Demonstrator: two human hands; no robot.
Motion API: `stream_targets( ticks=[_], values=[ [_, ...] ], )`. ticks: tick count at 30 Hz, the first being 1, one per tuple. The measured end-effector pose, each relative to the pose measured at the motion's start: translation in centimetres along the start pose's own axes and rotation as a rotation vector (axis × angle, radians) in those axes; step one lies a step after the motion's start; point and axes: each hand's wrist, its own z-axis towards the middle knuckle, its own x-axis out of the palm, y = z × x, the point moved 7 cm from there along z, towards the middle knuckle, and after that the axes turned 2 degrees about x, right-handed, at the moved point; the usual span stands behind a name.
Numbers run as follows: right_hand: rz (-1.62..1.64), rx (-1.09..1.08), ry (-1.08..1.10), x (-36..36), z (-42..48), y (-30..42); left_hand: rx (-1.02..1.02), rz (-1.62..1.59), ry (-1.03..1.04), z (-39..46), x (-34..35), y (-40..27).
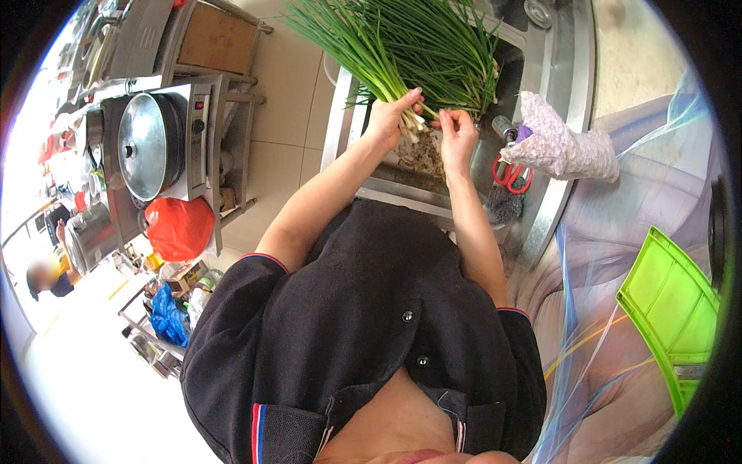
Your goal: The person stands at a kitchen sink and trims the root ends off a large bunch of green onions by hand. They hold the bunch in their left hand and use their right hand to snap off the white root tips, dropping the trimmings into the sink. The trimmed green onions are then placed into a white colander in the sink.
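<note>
My left hand (389, 119) is closed around a bunch of green onions (362, 55), its white root ends poking out below the fingers and its long leaves pointing up and left. At the root end, my right hand (458, 136) pinches one of the stalks between thumb and fingertips. Behind both hands, a large heap of green onions (443, 49) lies over the stainless steel sink (513, 64), roots towards the right. Brownish peelings (422, 155) lie in the basin below my hands.
Right of the basin are red-handled scissors (512, 178), a dark scouring pad (504, 203), a faucet (504, 129) and a pale textured cloth wrap (559, 139). A lidded pan (145, 148) and a red plastic bag (181, 228) stand at left. Another person (55, 275) is far left.
</note>
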Motion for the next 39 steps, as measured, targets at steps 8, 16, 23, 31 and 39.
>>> stream_targets(
  ticks=[8, 16, 23, 31, 39],
  values=[
    [-0.203, 0.261, -0.238, -7.8, -2.5, -5.5, -0.024, -0.085, -0.003, 0.2, 0.2, -0.2],
    [0.338, 0.239, -0.016, -3.9, -3.5, -2.3, -0.034, -0.049, 0.069, 0.5, 0.2, 0.2],
    [0.294, 0.351, 0.008, -0.6, -1.0, -1.1, -0.033, -0.037, 0.057, 0.2, 0.5, -0.1],
    [0.18, 0.082, 0.045, -1.3, -0.8, -0.4, -0.014, -0.083, -0.041, 0.1, 0.3, -0.3],
    [-0.653, 0.11, 0.231, -3.9, -1.0, -7.2, -0.051, -0.059, -0.049, 0.0, 0.5, 0.0]
  ],
)
